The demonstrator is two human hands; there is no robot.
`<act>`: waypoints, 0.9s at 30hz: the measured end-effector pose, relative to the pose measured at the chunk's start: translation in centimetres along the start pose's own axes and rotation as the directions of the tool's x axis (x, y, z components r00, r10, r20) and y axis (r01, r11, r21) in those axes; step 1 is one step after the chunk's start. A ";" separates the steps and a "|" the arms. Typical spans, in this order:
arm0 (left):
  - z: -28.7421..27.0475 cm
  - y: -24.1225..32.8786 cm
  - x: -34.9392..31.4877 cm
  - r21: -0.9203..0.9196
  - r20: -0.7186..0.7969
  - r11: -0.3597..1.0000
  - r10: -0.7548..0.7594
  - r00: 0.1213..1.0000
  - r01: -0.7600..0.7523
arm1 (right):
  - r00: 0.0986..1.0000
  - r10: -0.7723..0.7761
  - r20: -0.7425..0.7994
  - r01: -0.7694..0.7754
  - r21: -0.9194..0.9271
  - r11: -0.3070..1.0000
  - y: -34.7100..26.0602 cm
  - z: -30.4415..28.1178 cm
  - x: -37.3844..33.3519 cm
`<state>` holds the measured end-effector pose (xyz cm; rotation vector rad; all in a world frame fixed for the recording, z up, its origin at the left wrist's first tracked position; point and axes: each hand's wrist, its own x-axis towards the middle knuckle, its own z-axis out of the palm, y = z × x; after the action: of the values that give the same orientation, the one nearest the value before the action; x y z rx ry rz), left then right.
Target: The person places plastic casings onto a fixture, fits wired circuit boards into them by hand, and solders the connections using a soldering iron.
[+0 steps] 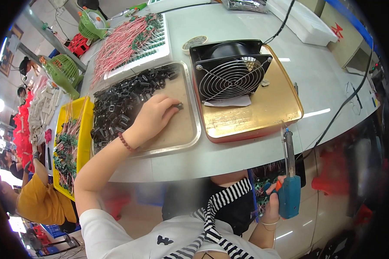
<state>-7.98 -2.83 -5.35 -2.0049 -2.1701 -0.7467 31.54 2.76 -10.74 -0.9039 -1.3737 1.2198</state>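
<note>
Nearby, low on the right, gripped a teal soldering gun (289,196) in the right hand (272,203), with fingers curled round the handle beside an orange lever (279,185). Pointed its metal barrel (289,151) away from that grip, with the tip close to the near right corner of a gold-coloured tray (255,126). Judged the gun rigid and fairly weighty, likely hot toward the tip, and so best held by the handle alone.

Farther out on the left, pinched a small dark part (180,106) between thumb and forefinger of the left hand (154,113), with only a narrow gap at the fingertips. Had it over the bare side of a shallow metal tray (177,134); could not tell its exact shape. Judged it light, hard and rather slick, easily dropped, and best taken lightly by two opposite sides.

Had a heap of black parts (116,103) just left of that pinch, and a black fan (233,80) with a wire guard to its right, on the gold-coloured tray. Faced, beyond the pinch, a white tray (167,52) of pink wires (123,39).
</note>
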 end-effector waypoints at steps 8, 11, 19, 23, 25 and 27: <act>-2.0 7.9 3.1 -0.255 -0.191 0.953 0.115 0.975 -0.163 | 1.000 -0.003 0.013 0.003 -0.026 1.000 -0.5 0.1 0.0; -0.8 8.6 3.6 -0.272 -0.106 0.931 0.221 0.969 -0.242 | 1.000 -0.009 0.012 0.010 -0.045 0.999 -0.6 0.3 0.2; 0.0 9.0 3.4 -0.205 -0.113 0.958 0.180 0.977 -0.200 | 1.000 -0.012 0.020 0.014 -0.084 0.996 -0.4 -0.1 0.0; 0.5 8.8 3.5 -0.249 -0.166 0.945 0.176 0.970 -0.214 | 0.997 -0.072 0.026 0.074 -0.096 0.993 -0.6 0.2 0.2; 0.4 9.0 3.5 -0.283 -0.168 0.936 0.166 0.972 -0.208 | 0.997 -0.069 0.036 0.072 -0.094 0.993 -0.7 0.2 0.3; -0.2 9.4 3.5 -0.224 -0.072 0.968 0.103 0.992 -0.116 | 0.997 -0.067 0.042 0.071 -0.099 0.993 -0.6 -0.1 0.3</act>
<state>0.47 0.38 -1.15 -2.1556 -2.0012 -1.0677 31.68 2.92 -10.09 -0.8986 -1.4960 1.1290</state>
